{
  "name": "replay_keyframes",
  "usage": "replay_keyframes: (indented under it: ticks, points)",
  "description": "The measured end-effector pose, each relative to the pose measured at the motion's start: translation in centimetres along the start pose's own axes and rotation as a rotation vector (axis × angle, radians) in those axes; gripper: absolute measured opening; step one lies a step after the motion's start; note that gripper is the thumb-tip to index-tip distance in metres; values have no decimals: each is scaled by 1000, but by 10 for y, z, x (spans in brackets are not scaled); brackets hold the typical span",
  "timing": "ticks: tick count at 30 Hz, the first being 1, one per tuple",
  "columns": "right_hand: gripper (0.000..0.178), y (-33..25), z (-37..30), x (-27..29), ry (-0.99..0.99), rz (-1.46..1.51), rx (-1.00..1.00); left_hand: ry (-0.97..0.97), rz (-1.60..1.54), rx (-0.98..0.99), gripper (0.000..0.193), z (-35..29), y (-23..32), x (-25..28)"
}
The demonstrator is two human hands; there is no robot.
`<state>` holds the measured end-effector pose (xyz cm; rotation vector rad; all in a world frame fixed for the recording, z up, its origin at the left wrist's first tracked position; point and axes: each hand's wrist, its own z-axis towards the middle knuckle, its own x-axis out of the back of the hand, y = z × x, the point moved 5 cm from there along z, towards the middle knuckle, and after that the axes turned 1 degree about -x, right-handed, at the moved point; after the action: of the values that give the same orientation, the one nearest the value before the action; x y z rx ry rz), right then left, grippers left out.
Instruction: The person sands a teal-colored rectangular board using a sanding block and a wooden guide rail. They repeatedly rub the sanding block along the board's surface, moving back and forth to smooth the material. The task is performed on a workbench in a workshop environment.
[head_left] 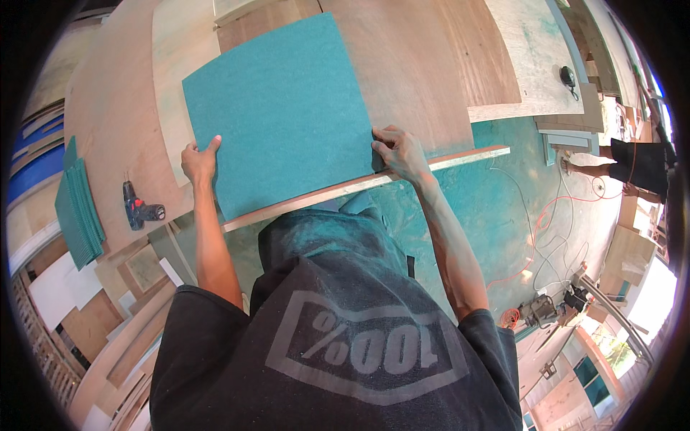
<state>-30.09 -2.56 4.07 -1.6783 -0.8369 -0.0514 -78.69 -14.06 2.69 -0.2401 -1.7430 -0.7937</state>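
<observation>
A square teal board (277, 108) lies flat on the wooden worktable in front of me, its near edge close to a long wooden strip (309, 203) along the table's front. My left hand (200, 159) grips the board's left edge, thumb raised against it and fingers mostly hidden. At the lower right corner, my right hand (402, 152) is closed, its fingers curled and pressed together against the board's right edge. Something small and dark shows beneath those fingers; I cannot tell whether it is an object or shadow.
A cordless drill (140, 207) rests at the left beside a stack of teal sheets (77, 208). Brown plywood sheets (417, 65) cover the far table. A tape measure (568, 76) lies far right. An orange cable (535, 233) crosses the floor near another person's legs (593, 169).
</observation>
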Motion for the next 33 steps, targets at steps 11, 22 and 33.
replay_keyframes:
  ticks: [11, 22, 33]
  points:
    - [31, -4, 1, 0, 0, 8, 41, 85, 90, -59, 61, 4, 6, -1]
    - [33, 3, 1, 5, -26, -57, 11, -9, -66, -48, 61, -1, 3, -2]
    - [22, 2, 1, 3, 8, -169, 73, -112, 55, -46, 77, -8, 9, 0]
